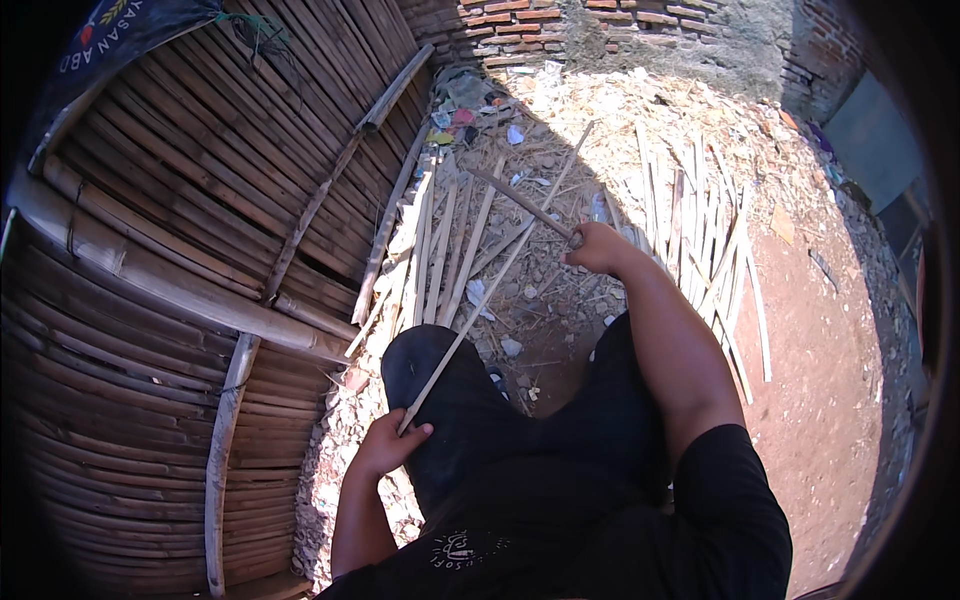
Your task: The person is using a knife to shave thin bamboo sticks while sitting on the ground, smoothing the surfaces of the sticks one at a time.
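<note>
My left hand (390, 445) is closed around the near end of a long, thin bamboo strip (487, 293). The strip slants away over my left thigh, its far end up over the littered ground. In my right hand (600, 248) is the handle of what looks like a machete (518, 199), its brownish blade pointing to the far left. The blade crosses the strip around its middle; whether they touch I cannot tell. Split bamboo strips (440, 240) lie on the ground to the left of the held strip.
A bamboo-slat wall (220, 150) with pole crosspieces rises close on my left. More bamboo strips (715, 240) lie in a loose pile at right. Shavings and scraps of litter (515, 134) cover the ground toward a brick wall (620, 30). Bare reddish dirt (815, 330) stretches farther right.
</note>
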A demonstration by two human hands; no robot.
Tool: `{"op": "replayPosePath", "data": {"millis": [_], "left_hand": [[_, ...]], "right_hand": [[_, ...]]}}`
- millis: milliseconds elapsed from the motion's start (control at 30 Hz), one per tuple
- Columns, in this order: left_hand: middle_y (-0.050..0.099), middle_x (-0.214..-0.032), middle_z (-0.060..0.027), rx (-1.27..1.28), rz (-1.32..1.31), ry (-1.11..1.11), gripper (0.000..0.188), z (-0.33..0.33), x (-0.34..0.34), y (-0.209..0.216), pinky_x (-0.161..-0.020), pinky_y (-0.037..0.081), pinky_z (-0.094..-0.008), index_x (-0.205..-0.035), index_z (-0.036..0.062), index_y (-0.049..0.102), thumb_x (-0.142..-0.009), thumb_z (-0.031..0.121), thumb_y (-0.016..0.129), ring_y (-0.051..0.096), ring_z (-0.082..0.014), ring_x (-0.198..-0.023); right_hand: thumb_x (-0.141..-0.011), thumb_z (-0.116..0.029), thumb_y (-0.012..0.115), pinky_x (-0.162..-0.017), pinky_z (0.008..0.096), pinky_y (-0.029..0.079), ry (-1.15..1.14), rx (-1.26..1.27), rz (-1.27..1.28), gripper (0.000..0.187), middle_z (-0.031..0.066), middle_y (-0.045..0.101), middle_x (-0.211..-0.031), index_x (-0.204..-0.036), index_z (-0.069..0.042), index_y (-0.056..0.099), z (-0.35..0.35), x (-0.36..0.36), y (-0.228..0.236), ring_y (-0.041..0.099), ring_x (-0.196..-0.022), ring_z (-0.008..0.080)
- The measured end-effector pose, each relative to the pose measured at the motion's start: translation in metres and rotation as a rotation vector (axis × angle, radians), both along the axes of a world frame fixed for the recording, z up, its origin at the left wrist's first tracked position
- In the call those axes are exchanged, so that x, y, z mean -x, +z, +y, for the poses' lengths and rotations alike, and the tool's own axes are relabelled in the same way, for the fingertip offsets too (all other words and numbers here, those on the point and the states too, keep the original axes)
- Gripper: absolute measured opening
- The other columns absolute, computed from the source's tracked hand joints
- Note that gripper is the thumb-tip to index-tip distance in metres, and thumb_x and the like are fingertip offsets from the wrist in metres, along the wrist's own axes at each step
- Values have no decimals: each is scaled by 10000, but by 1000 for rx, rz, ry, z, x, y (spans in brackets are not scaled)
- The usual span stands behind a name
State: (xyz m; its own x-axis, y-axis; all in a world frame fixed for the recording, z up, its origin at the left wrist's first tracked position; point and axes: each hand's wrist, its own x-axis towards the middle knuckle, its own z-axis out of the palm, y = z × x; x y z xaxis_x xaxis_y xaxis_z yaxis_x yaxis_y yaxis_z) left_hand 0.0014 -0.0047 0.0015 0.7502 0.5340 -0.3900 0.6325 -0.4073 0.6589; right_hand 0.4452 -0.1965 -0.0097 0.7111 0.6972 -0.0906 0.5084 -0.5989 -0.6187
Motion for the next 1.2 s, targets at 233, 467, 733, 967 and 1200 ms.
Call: {"op": "replayPosePath", "data": {"millis": [233, 467, 733, 967, 1200], "left_hand": [[510, -649, -2, 11, -15, 18, 380, 0, 3, -1, -570, 419, -296, -767, 59, 557, -854, 356, 777, 477, -115, -616], [508, -643, 6, 66, -29, 81, 365, -1, 10, -6, -551, 409, -285, -765, 58, 555, -853, 329, 784, 477, -101, -611], [517, -662, -1, 44, -5, 22, 381, 0, 0, 1, -567, 417, -294, -780, 53, 558, -852, 355, 780, 479, -114, -615], [508, -655, 1, 42, -1, 53, 384, 0, 5, -3, -571, 414, -292, -770, 56, 553, -851, 354, 781, 472, -112, -619], [506, -648, 7, 55, -23, 76, 372, -2, 9, -8, -562, 409, -287, -772, 57, 552, -853, 337, 783, 463, -104, -608]], "right_hand": [[-736, -410, 796, -942, 452, 491, 669, 259, 13, 616, 207, 668, -1144, -1228, -72, 640, 38, 77, 10, 626, -1108, 382], [-753, -454, 770, -919, 450, 494, 660, 167, 11, 628, 230, 662, -1128, -1188, -19, 649, 32, 64, 16, 636, -1079, 389], [-758, -423, 774, -932, 436, 494, 65, 12, 78, 681, 237, 676, -1120, -1230, 42, 615, 2, 6, 7, 642, -1082, 374], [-737, -419, 788, -922, 468, 496, 762, 234, -21, 579, 214, 686, -1074, -1184, -73, 666, 44, 92, 12, 638, -1063, 390], [-731, -394, 804, -882, 463, 499, 652, 169, -69, 530, 205, 686, -1020, -1131, -69, 679, 24, 58, 14, 645, -1035, 384]]}}
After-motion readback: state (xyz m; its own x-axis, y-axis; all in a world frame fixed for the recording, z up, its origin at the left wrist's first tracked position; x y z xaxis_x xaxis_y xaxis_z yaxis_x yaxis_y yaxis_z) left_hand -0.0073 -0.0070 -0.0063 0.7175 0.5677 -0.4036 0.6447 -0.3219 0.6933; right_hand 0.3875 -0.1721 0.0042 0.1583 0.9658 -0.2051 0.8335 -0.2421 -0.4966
